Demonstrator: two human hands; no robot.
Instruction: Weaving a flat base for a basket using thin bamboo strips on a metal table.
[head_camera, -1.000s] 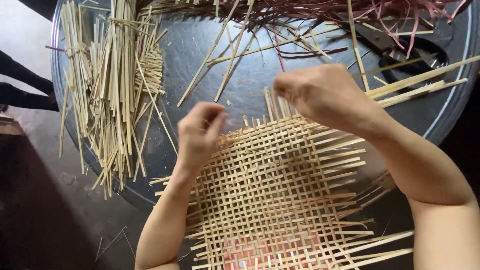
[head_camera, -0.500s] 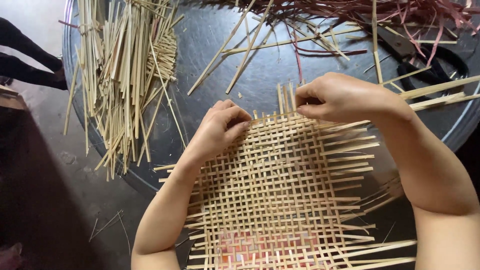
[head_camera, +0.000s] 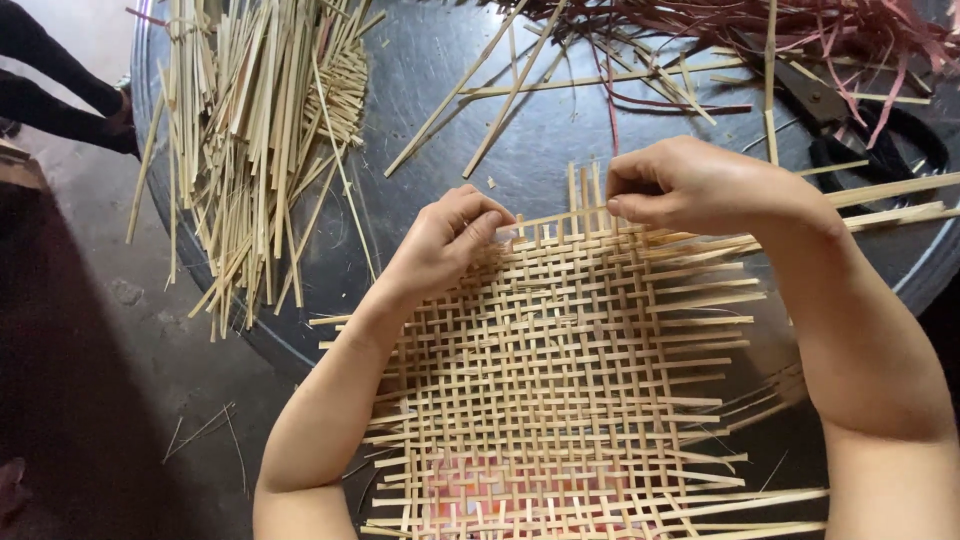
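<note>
1. Woven bamboo mat (head_camera: 560, 390) lies on the near edge of the round dark desk (head_camera: 480, 130); most of its grid looks done, with the near and middle rows tight.
2. At the mat's far edge, left hand (head_camera: 445, 240) curls onto the weave, its grip narrow and pressing the strips.
3. Right hand (head_camera: 690, 185) pinches an upright strip end there.
4. Loose ends jut out all round, so the edges are unfinished.
5. Beyond the mat: a loose strip pile (head_camera: 260, 140) far left, red strips (head_camera: 800, 30) far right.
</note>
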